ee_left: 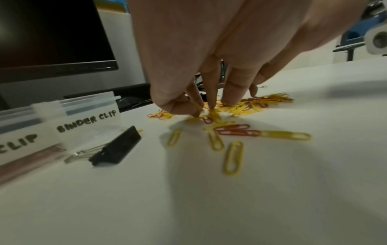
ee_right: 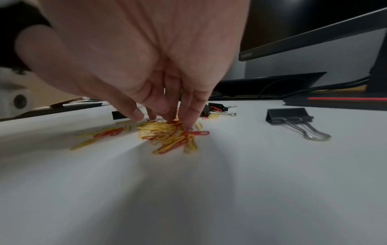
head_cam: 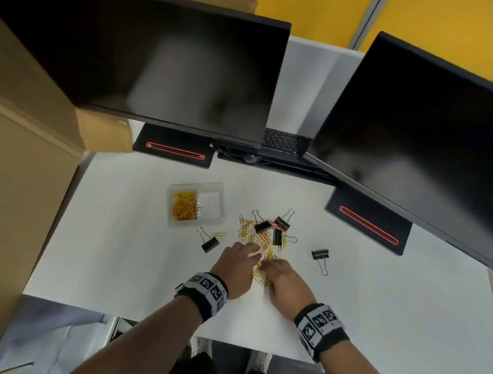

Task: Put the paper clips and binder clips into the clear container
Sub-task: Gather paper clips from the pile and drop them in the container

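Note:
A clear two-part container [head_cam: 219, 190] stands on the white desk, with yellow and red paper clips in its left half. Loose paper clips [head_cam: 264, 243] lie in a heap in front of it, and several black binder clips [head_cam: 279, 228] sit at the heap's far edge. Single binder clips lie to the left [head_cam: 209, 244] and to the right [head_cam: 320, 254]. My left hand [ee_left: 201, 110] reaches down into the heap, thumb and forefinger pinching paper clips [ee_left: 240, 108]. The right hand [ee_right: 163, 119] touches the paper clips [ee_right: 167, 136] with straight fingers. Its label reads "BINDER CLIP" on the container [ee_left: 83, 119].
Two dark monitors [head_cam: 160, 69] hang over the back of the desk [head_cam: 378, 302], their bases [head_cam: 174, 150] behind the clips. A laptop [head_cam: 284, 144] sits between them. A cardboard wall [head_cam: 8, 166] borders the left side. The desk's front edge is near my wrists.

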`<state>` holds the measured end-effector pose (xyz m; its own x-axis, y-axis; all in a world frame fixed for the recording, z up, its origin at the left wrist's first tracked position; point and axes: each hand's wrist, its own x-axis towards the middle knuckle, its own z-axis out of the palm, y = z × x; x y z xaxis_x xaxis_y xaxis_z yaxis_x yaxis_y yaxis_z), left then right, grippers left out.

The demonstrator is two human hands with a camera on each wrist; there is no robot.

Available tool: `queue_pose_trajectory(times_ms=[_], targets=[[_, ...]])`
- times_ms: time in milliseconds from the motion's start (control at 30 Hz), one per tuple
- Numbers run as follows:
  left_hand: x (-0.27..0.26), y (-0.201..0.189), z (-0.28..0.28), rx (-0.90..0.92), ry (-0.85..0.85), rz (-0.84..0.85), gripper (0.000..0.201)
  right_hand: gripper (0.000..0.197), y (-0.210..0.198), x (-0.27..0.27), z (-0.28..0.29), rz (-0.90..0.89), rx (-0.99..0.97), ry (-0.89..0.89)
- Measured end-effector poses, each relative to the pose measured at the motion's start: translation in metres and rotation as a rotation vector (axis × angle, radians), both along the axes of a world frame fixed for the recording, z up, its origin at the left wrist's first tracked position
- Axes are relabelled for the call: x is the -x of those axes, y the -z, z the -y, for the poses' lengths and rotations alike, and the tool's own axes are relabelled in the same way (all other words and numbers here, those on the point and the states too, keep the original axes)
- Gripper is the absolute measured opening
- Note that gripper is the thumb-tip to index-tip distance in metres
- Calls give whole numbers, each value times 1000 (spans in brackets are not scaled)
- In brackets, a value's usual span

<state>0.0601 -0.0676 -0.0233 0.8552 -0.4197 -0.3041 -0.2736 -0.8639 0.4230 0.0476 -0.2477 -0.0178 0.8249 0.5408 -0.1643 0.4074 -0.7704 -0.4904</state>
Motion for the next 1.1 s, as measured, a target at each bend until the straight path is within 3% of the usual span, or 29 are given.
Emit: queue_pose_trajectory(times_ms=[133, 200, 300, 367, 533, 767, 900, 1100], targets=[[20, -3, -14, 33, -66, 48, 50, 37, -2, 14, 27, 19, -87, 227], [31, -5, -30, 11, -155, 3, 70, 43, -2, 20, 42, -54, -62, 327], [44, -5, -43, -28, -236, -144, 107, 61, -2, 27, 51, -176, 3, 339], [46, -1, -38, -20, -266, -177, 110, 68, 0, 28, 45, -226, 38, 341], [28, 4, -17, 78, -364, -121, 80, 64, 10, 16, 20, -206, 48, 376], [11, 8, -8, 169, -436, -55, 26, 18, 8, 1, 12, -122, 40, 400], [9, 10, -10, 252, -541, -74, 12, 13, 8, -4, 12, -112, 43, 408], [9, 11, -13, 456, -721, -185, 9, 8, 7, -1, 17, -124, -52, 496]])
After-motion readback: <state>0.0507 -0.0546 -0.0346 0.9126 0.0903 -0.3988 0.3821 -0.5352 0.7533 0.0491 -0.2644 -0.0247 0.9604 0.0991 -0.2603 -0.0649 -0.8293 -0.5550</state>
